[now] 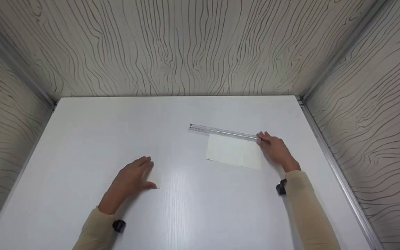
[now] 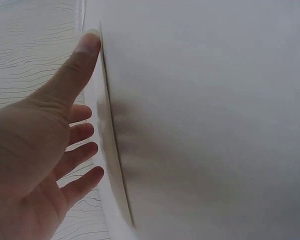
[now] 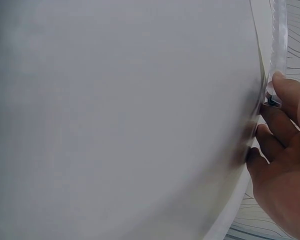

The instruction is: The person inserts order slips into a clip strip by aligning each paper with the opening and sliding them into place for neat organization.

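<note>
A clear ruler (image 1: 226,132) lies slantwise along the upper edge of a pale rectangular sheet of paper (image 1: 234,152). My right hand (image 1: 275,150) pinches the ruler's right end between thumb and fingers. In the right wrist view the ruler (image 3: 278,42) runs up from the thumb, and the other fingers touch down on the table. Over on the left, my left hand (image 1: 130,178) rests by a smaller piece of pale paper (image 1: 154,176), partly hidden under it. The thumb touches that paper's edge (image 2: 112,135) in the left wrist view, its fingers spread loosely beside it.
The white table (image 1: 92,132) is bounded by wood-grain patterned panels (image 1: 172,48) at the back and on both sides. A metal rail (image 1: 339,177) follows the right edge. Dark wrist cameras (image 1: 118,225) sit at both sleeves.
</note>
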Available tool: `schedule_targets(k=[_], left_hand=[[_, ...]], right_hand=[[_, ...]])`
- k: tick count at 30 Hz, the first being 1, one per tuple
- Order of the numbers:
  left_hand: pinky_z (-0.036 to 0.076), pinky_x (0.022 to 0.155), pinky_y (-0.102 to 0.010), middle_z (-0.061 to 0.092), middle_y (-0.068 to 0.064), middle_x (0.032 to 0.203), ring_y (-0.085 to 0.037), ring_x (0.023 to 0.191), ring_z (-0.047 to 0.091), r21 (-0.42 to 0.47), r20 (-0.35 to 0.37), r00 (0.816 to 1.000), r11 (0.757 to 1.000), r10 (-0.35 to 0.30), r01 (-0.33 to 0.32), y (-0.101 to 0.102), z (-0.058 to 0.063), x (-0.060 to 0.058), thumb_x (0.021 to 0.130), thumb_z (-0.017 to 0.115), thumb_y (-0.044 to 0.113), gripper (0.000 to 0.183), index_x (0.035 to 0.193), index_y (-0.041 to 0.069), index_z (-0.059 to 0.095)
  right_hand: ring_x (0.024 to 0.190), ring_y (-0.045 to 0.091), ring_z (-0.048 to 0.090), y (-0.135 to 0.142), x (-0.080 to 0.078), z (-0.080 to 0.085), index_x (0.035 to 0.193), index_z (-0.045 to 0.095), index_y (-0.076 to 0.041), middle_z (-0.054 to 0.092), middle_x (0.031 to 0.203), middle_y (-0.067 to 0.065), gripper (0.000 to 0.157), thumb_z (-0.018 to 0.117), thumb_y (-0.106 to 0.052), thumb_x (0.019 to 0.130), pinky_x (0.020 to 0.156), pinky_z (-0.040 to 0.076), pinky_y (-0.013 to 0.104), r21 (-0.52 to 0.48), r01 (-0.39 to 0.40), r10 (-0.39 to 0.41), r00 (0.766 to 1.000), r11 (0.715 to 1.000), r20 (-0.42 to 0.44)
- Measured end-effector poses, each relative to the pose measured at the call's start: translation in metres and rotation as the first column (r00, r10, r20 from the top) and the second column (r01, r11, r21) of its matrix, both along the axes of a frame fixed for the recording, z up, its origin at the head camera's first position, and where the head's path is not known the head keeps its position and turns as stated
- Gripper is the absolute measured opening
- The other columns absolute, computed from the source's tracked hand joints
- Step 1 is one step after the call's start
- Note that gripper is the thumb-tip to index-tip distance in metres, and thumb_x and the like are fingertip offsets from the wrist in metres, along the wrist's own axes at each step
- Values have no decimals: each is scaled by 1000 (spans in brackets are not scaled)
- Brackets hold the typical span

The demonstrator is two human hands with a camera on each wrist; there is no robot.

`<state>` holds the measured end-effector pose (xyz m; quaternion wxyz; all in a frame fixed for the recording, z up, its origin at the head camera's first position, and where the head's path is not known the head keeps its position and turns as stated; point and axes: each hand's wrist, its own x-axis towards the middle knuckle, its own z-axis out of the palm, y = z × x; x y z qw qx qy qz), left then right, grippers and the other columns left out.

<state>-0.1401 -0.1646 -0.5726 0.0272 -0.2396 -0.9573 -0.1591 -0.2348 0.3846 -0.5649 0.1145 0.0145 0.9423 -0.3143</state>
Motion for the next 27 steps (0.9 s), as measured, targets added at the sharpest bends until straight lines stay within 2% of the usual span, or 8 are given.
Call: schedule_targets(k=[6,12,22,24,27], left_hand=[[53,110,-47,65,-17,146,-36,136,61,-15,-15,1000,1000,4,-4,1,-2,0,72,91,50,84,137,2,66],[56,106,-44,69,-17,139,-35,131,65,-18,-111,993,999,-41,40,0,-4,2,70,92,49,82,130,-3,69],[53,110,-47,66,-16,144,-36,136,61,-3,-17,1000,1000,-3,3,2,-1,1,75,90,48,79,132,-2,69],[53,109,-46,67,-15,143,-35,136,61,1,-23,1000,1000,0,0,2,-1,0,75,90,47,76,130,-1,70],[57,104,-44,70,-16,138,-35,131,65,-1,-86,996,1000,-23,23,2,-2,0,72,92,47,74,124,-1,72]], right_hand=[[164,34,20,0,0,0,161,44,-19,30,173,8,54,47,-42,112,132,14,60,-4,7,-7,1000,1000,-4],[164,35,21,0,0,1,160,44,-19,31,172,8,52,48,-39,112,131,15,60,-9,8,-8,1000,1000,-8],[163,37,23,1,1,0,159,46,-17,33,171,11,52,48,-39,112,131,16,60,-2,4,-4,1000,1000,-27],[163,37,22,1,1,0,159,46,-18,33,171,10,51,48,-38,112,131,16,60,-5,8,-8,1000,1000,-26],[163,37,22,1,2,0,159,47,-18,33,171,11,50,48,-37,112,131,17,60,-18,-4,3,1000,1000,-30]])
